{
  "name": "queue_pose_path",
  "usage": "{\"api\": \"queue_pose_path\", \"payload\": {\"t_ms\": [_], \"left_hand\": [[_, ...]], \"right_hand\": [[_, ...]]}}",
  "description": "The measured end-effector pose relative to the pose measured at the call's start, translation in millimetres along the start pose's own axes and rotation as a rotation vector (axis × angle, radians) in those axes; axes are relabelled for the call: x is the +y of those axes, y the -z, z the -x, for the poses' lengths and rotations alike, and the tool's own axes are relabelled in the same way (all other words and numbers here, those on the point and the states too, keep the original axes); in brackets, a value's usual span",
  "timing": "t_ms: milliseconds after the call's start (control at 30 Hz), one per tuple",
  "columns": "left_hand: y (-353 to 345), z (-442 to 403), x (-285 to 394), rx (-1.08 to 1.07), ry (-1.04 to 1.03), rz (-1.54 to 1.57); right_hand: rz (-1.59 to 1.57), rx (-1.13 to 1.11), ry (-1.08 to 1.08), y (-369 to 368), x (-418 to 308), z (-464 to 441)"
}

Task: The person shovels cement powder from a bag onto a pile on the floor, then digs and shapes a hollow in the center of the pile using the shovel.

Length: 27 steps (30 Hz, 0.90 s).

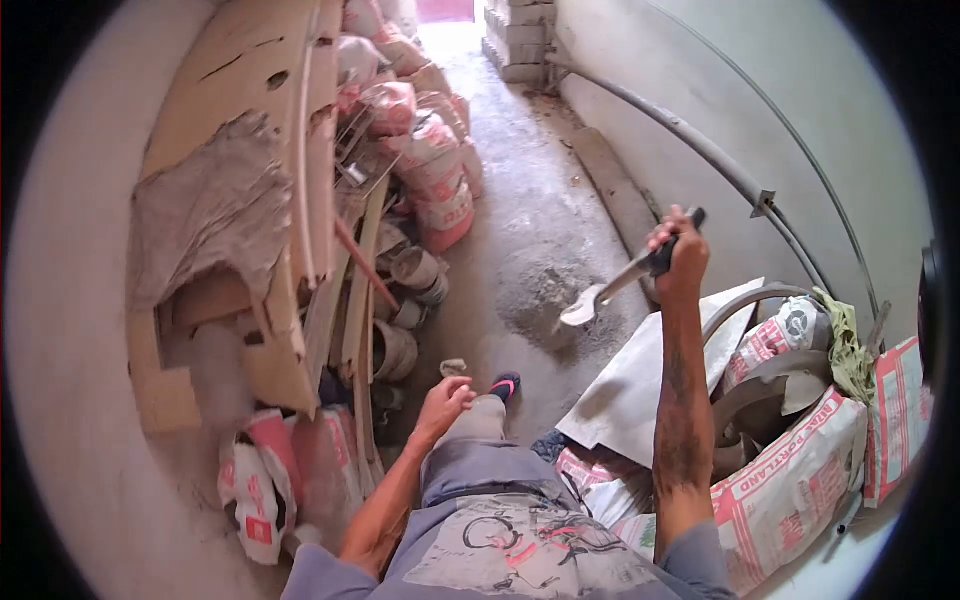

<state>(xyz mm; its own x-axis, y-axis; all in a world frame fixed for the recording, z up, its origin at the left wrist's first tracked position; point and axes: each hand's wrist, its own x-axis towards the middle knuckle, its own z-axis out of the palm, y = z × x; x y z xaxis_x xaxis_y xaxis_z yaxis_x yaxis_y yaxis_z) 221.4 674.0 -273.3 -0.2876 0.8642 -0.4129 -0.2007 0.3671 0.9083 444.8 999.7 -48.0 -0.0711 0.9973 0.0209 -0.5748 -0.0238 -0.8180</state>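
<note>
My right hand (pixel 680 250) is closed around the black handle of a shovel (pixel 628 275), out to the front right. Its grey shaft slants down to the left and ends in a small pale blade over a heap of grey cement mix (pixel 545 295) on the floor. Whether the blade touches the heap, I cannot tell. My left hand (pixel 447 405) hangs low in front of my left thigh, fingers loosely curled and apart, with nothing visible in them. Just beyond it is a small pale lump (pixel 453 367), seemingly on the floor.
Stacked cement bags (pixel 425 150) line the left side, beside leaning wooden boards (pixel 225 90) and several buckets (pixel 395 350). At right lie a white board (pixel 650 370), more cement bags (pixel 790 490) and a long pipe (pixel 690 135) against the wall. Concrete blocks (pixel 522 35) stand far ahead.
</note>
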Motion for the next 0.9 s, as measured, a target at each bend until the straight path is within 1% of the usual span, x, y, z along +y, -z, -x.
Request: {"api": "queue_pose_path", "payload": {"t_ms": [33,67,100,133,167,233,300,333,400,467,500,533,567,600,633,700,767,800,867,900], "left_hand": [[15.5,29.5,-5.5,0.059,0.027,0.042],[31.6,59.2,-15.1,0.114,0.072,0.051],[45.8,89.1,-24.3,0.177,0.089,0.027],[73.0,135.8,-62.7,0.302,0.15,-0.005],[84.0,158.0,-80.5,0.345,0.151,0.041],[101.2,188.4,-116.7,0.428,0.136,0.012],[108.5,203.1,-136.3,0.491,0.093,-0.005],[107.7,204.3,-134.2,0.483,0.09,-0.047],[104.3,191.0,-117.5,0.481,0.075,-0.125],[94.8,160.5,-118.1,0.492,-0.065,-0.325],[81.7,152.9,-81.3,0.419,-0.14,-0.396],[67.4,148.9,-45.2,0.332,-0.171,-0.385],[59.7,130.5,-45.6,0.22,-0.24,-0.44],[46.0,110.0,-53.0,0.164,-0.346,-0.526],[32.0,98.7,-46.6,0.127,-0.458,-0.639],[12.0,98.0,-13.3,0.035,-0.627,-0.609],[4.7,99.3,0.5,0.019,-0.856,-0.623],[4.7,108.4,6.5,-0.031,-0.818,-0.582],[10.1,123.2,4.4,0.005,-0.858,-0.442],[18.4,127.3,2.1,-0.032,-0.739,-0.457]], "right_hand": [[-0.235,0.0,-0.089,4.0,-4.9,-1.3],[-0.226,-0.073,0.011,8.4,-8.0,-2.7],[-0.293,-0.04,0.066,1.4,-18.1,1.2],[-0.418,-0.038,0.056,-10.6,-40.6,8.9],[-0.524,-0.177,-0.054,-10.9,-56.3,10.1],[-0.472,-0.423,-0.172,-12.2,-76.9,10.0],[-0.573,-0.451,-0.368,-46.9,-103.0,51.5],[-0.621,-0.464,-0.471,-62.0,-118.1,73.8],[-0.648,-0.563,-0.541,-78.7,-138.3,103.5],[-0.667,-0.613,-0.667,-100.9,-159.1,143.9],[-0.667,-0.656,-0.709,-113.9,-167.2,163.5],[-0.667,-0.693,-0.753,-122.7,-173.8,183.7],[-0.438,-0.762,-0.484,-118.4,-180.2,200.4],[-0.473,-0.732,-0.459,-123.6,-187.5,215.8],[-0.507,-0.703,-0.434,-128.9,-194.7,231.0],[-0.778,-0.659,-0.697,-143.6,-202.2,255.9],[-0.711,-0.788,-0.689,-177.1,-190.7,292.2],[-0.676,-0.852,-0.68,-194.0,-185.1,310.3],[-0.648,-0.729,-0.983,-234.2,-185.5,334.9],[-0.656,-0.744,-0.948,-241.4,-179.7,341.6]]}}
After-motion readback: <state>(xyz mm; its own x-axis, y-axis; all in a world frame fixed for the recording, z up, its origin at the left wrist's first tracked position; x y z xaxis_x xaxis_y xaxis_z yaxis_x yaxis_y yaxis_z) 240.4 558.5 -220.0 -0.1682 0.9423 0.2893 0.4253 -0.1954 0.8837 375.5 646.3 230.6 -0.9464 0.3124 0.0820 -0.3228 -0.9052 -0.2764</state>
